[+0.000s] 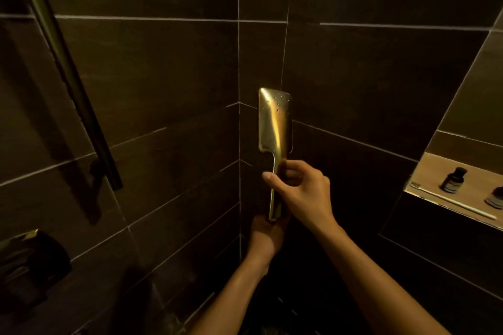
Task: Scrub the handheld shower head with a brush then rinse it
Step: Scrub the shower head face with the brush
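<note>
A brass, flat rectangular handheld shower head stands upright in front of the tiled corner, its back toward me and beaded with water drops. My right hand grips its slim handle just below the head. My left hand is closed around the bottom end of the handle. A thin jet of water shoots up from the top of the head. A white toothbrush lies on the ledge of the wall niche at the right, away from both hands.
Dark tiled walls meet in a corner right behind the shower head. A dark slide rail runs down the left wall, with a valve fitting below it. Two small dark bottles stand in the niche.
</note>
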Demonstrator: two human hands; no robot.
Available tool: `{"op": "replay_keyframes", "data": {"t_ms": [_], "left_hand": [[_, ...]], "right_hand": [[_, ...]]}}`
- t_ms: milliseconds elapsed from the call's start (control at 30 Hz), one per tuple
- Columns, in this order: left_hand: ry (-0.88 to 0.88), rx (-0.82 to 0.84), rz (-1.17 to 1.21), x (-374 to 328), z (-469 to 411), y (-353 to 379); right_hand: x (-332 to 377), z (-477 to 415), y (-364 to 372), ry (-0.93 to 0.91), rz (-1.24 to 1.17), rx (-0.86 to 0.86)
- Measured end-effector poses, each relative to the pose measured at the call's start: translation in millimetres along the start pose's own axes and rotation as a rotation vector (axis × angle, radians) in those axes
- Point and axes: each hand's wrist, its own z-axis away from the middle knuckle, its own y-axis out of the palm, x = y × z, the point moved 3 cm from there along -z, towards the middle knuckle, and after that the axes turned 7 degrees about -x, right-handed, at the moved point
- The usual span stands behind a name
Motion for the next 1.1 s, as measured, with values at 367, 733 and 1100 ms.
{"op": "replay_keyframes", "data": {"t_ms": [367, 733, 1100], "left_hand": [[0.034, 0.022, -0.013, 6.0, -2.4, -1.0], [0.106, 0.029, -0.023, 2.7, 2.9, 6.0], [0.011, -0.068, -0.051, 5.0, 1.1, -6.5]], "right_hand": [[-5.4, -4.3, -1.6, 0.201, -0.461, 0.465], [-19.5, -0.9, 8.4, 0.364, -0.702, 0.387], [-1.2, 2.5, 7.4, 0.202, -0.200, 0.325]]}}
